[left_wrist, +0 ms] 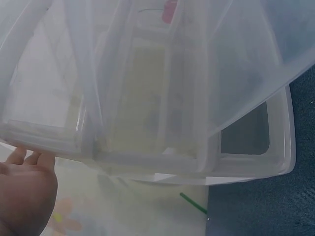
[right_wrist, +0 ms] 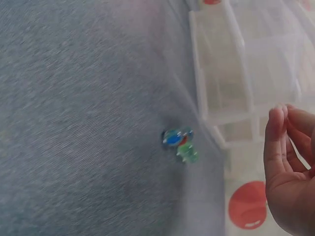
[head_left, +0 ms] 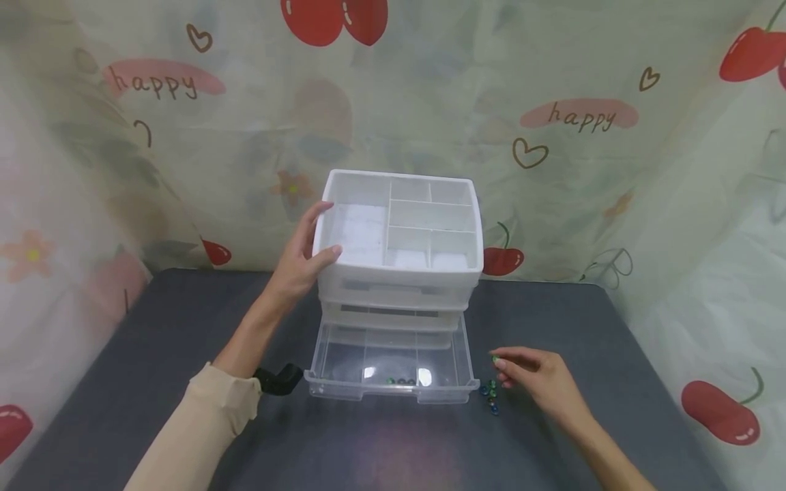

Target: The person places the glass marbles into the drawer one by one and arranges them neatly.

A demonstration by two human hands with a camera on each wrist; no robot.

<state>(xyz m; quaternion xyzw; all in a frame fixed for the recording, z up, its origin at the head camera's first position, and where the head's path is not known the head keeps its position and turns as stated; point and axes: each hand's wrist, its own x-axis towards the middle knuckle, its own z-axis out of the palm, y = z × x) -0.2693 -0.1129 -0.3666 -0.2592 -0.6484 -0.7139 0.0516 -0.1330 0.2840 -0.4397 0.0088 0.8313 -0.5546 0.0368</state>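
Observation:
A white plastic drawer organizer (head_left: 402, 276) with a compartment tray on top stands on the table. Its clear bottom drawer (head_left: 334, 390) is pulled out toward me, and a few glass marbles (head_left: 402, 381) lie along the drawer's front. My left hand (head_left: 297, 262) grips the organizer's upper left side, thumb over the rim. To the right of the drawer, my right hand (head_left: 543, 382) pinches a green marble (head_left: 495, 358) between thumb and fingers. Several blue and green marbles (head_left: 492, 390) lie clustered on the table just below that hand; the right wrist view also shows this cluster (right_wrist: 179, 142).
The dark grey table (head_left: 215, 314) extends to both sides of the organizer. A fabric curtain (head_left: 417, 102) printed with cherries and hearts hangs behind and at the sides. Beside the drawer's left front corner, a black piece (head_left: 279, 380) sticks out at my left wrist.

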